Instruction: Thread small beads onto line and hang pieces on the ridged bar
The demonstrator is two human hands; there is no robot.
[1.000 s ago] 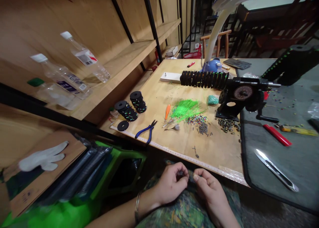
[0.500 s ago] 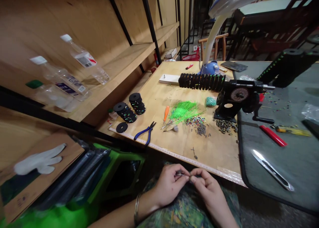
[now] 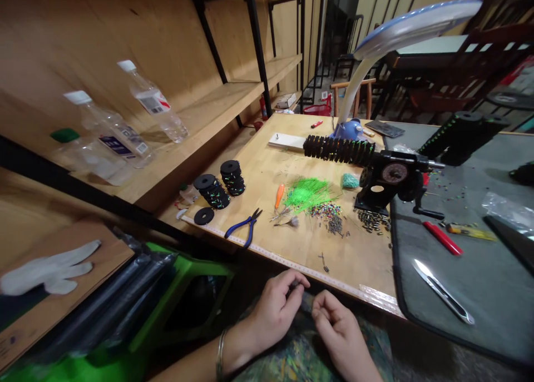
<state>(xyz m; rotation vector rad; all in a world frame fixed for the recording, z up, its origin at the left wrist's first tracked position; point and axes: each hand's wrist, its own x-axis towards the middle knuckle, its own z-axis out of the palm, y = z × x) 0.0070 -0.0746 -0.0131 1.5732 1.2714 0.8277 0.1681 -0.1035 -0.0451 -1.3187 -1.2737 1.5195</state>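
My left hand [image 3: 278,303] is over my lap in front of the table edge, thumb and fingers curled together. Whatever it holds is too small to make out. Just to its right, a small gap away, my right hand [image 3: 337,322] is closed in a pinch, with its contents hidden. Beyond them on the table are a few small metal pieces [image 3: 324,264]. Farther back sit a heap of small grey parts [image 3: 335,224], multicoloured beads [image 3: 326,210] and a bundle of bright green strands [image 3: 311,193].
Blue-handled pliers [image 3: 246,227] lie left, near black foam spools [image 3: 212,192]. At the right stands a black hand-cranked winder [image 3: 381,182]; a metal-handled knife [image 3: 443,291] rests on the grey mat [image 3: 421,309]. A lamp [image 3: 354,93] rises behind. Plastic bottles [image 3: 119,140] lie on the shelf.
My hands were touching at the fingertips and have drawn slightly apart. A thin piece seen at my left fingers no longer shows clearly. The camera view has shifted a little.
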